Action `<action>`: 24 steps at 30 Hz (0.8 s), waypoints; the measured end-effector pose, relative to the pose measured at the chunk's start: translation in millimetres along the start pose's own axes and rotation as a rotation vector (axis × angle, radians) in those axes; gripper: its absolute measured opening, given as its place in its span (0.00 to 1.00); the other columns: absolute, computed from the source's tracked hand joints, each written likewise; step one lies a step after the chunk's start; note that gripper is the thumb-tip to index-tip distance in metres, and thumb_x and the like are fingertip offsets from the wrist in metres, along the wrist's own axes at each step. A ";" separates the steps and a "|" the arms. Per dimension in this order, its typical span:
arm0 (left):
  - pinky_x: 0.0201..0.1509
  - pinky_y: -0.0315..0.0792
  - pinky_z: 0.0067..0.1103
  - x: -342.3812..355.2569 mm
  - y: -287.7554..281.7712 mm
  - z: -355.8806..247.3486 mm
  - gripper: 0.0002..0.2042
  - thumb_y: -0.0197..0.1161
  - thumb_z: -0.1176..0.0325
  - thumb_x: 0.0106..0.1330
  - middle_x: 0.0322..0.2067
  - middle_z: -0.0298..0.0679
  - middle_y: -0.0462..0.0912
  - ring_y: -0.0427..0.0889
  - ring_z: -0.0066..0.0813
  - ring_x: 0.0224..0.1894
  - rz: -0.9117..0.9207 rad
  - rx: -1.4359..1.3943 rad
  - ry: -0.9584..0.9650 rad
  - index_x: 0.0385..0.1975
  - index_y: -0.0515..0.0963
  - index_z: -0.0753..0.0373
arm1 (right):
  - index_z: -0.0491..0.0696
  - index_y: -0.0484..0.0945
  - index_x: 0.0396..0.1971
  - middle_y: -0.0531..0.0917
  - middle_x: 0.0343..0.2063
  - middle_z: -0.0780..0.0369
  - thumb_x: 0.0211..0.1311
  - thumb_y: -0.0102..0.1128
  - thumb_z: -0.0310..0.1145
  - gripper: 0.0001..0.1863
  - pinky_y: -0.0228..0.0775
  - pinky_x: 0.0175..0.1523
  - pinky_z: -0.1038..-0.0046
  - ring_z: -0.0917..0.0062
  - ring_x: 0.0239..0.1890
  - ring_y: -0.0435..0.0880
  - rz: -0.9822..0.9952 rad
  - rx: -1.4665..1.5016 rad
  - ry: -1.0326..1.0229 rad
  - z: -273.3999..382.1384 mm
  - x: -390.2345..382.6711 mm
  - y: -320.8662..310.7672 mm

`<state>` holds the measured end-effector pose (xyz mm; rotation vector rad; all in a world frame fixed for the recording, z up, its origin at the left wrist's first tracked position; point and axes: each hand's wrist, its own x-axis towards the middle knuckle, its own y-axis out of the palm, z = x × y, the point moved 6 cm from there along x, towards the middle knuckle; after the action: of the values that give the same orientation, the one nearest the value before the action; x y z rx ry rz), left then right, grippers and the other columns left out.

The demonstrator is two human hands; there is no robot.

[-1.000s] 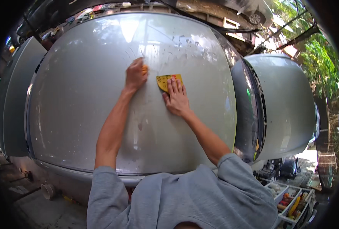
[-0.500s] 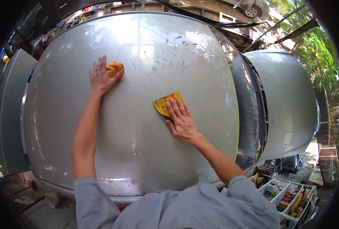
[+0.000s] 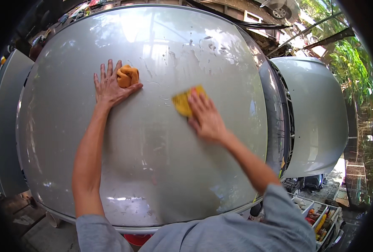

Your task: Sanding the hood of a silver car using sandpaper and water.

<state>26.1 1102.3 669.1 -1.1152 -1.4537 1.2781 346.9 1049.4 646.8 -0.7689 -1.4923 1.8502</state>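
Note:
My left hand [image 3: 110, 89] lies spread on the silver car roof [image 3: 174, 168], with a crumpled orange cloth [image 3: 127, 74] resting between thumb and index finger. To the right, my right hand [image 3: 208, 117] presses a yellow flat pad [image 3: 181, 101], fingers over its top and thumb at its near edge; it is blurred. Water drops and streaks mark the roof above the pad, among bright reflections.
The hood [image 3: 317, 113] lies right of the roof, a silver panel [image 3: 7, 122] left. A divided tray of tools [image 3: 321, 218] stands lower right. A red bucket [image 3: 138, 239] shows below the roof edge. Foliage, debris and another car's wheel [image 3: 279, 12] are beyond.
My left hand moved left and opened from a closed grip around the cloth to spread fingers. My right hand slid down and right with the pad, then back upward.

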 end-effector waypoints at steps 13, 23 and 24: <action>0.75 0.37 0.47 3.2 8.2 0.9 0.56 0.58 0.20 0.42 0.74 0.40 0.49 0.44 0.44 0.76 -0.045 -0.010 -0.017 0.72 0.55 0.47 | 0.49 0.46 0.73 0.47 0.74 0.58 0.73 0.36 0.48 0.34 0.30 0.77 0.59 0.60 0.76 0.42 -0.055 0.010 0.006 -35.4 35.7 -1.3; 0.75 0.39 0.48 -2.9 8.0 9.9 0.52 0.57 0.23 0.47 0.73 0.41 0.51 0.45 0.44 0.75 -0.064 -0.032 -0.003 0.71 0.57 0.48 | 0.49 0.48 0.73 0.49 0.73 0.56 0.72 0.40 0.45 0.34 0.32 0.76 0.58 0.59 0.76 0.43 -0.169 0.059 -0.029 -24.1 -8.9 -4.9; 0.75 0.39 0.48 -2.1 4.7 4.1 0.52 0.57 0.23 0.47 0.73 0.41 0.50 0.45 0.45 0.75 -0.065 -0.020 -0.005 0.71 0.57 0.48 | 0.48 0.48 0.73 0.48 0.74 0.57 0.72 0.39 0.46 0.34 0.33 0.76 0.58 0.60 0.76 0.43 -0.088 0.060 -0.011 -35.9 -3.6 -8.5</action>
<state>23.0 1099.7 664.0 -1.0703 -1.4975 1.2245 377.7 1069.9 648.5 -0.6555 -1.4479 1.8274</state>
